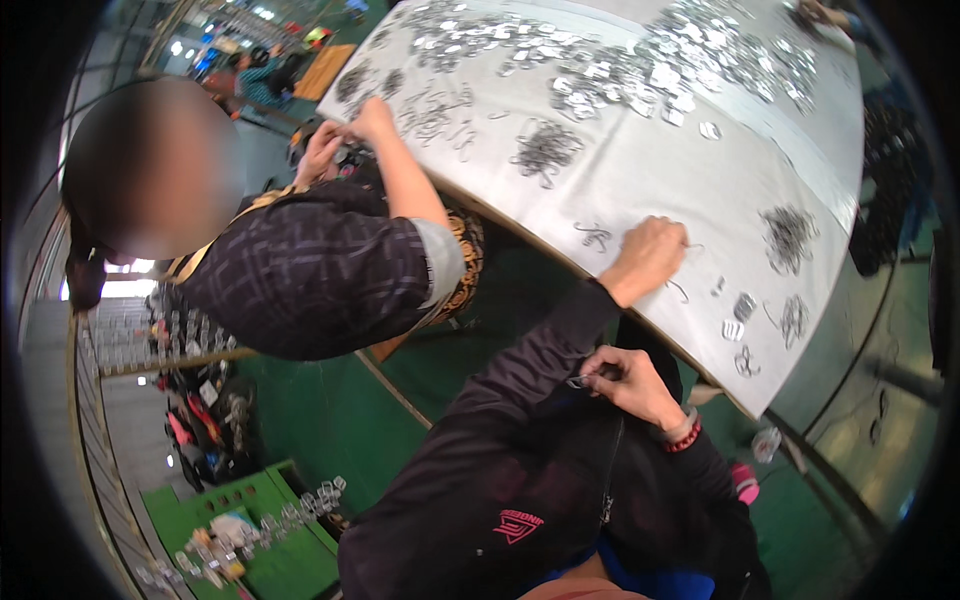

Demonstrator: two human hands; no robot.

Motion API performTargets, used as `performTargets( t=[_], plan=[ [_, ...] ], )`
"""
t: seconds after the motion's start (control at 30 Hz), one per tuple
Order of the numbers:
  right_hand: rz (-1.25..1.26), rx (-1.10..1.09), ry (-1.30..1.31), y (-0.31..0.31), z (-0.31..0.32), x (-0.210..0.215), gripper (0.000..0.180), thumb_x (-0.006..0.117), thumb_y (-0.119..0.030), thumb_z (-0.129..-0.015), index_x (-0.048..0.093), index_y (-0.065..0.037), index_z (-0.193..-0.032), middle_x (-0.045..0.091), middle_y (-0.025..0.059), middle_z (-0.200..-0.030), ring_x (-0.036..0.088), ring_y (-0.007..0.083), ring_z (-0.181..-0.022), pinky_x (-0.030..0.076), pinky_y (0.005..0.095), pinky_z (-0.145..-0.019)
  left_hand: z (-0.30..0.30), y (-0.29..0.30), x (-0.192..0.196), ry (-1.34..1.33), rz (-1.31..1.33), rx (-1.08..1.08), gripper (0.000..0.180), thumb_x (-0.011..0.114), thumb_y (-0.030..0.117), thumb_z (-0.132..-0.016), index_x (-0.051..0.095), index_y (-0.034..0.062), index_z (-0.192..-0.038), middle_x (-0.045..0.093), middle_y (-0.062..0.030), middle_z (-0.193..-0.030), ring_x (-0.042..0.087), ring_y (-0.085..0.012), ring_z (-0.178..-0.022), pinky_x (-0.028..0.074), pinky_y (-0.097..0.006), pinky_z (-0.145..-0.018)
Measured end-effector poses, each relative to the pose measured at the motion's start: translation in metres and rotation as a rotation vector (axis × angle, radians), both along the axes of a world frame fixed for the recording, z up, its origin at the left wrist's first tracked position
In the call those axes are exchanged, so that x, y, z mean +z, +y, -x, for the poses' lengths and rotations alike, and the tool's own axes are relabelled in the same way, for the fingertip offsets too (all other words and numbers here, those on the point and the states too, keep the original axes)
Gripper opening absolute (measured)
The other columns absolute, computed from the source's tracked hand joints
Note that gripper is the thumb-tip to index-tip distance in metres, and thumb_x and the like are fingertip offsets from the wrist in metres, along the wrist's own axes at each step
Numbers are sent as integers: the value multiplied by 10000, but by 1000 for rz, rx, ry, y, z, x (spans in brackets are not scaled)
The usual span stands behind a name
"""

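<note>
My left hand [652, 255] reaches onto the pale table [640, 190], its fingers curled down and closed at the surface. What they hold, if anything, is hidden; a thin wire end shows beside the fingertips. One loose wire hook [678, 291] lies near its wrist, and a few more hooks [594, 237] lie to its left. In front of my jacket, below the table edge, my right hand [632, 384] pinches a small metal piece [577, 381] between thumb and fingers. A red bracelet [684, 431] circles that wrist.
Heaps of wire hooks [546, 150] and a dark pile [788, 238] lie on the table, with many shiny metal plates [660, 70] farther back. A co-worker [320, 265] handles something at the left edge. Behind, a green bench [270, 545] holds metal parts.
</note>
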State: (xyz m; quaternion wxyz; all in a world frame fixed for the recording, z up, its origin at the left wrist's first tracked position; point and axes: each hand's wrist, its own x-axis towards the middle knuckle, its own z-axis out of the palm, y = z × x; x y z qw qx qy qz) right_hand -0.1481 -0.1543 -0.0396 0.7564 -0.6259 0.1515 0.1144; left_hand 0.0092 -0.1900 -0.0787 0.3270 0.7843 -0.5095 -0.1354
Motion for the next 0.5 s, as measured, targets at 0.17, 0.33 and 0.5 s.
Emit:
performTargets(
  t=[0.17,0.33,0.5],
  plan=[
    [47,70,33,-4,-5,2,107,628,59,-806,652,18,-903,663,28,-767,602,61,-664,489,226,-624,-2,-11,2,71,38,-2,168,685,183,-803,701,34,-879,674,-166,-843,638,-357,-861,503,-445,-755],
    [-1,47,29,-2,-2,2,52,652,34,-835,656,12,-882,661,18,-748,605,54,-653,481,210,-601,-64,36,19,59,116,428,263,710,302,-838,692,41,-812,670,-151,-733,643,-330,-686,488,-422,-631],
    [11,37,5,-3,-6,1,63,646,21,-828,654,7,-889,645,26,-700,595,55,-614,479,224,-578,-139,69,25,-116,-275,644,341,758,342,-778,700,6,-764,676,-225,-763,669,-397,-784,519,-462,-694]
  ],
)
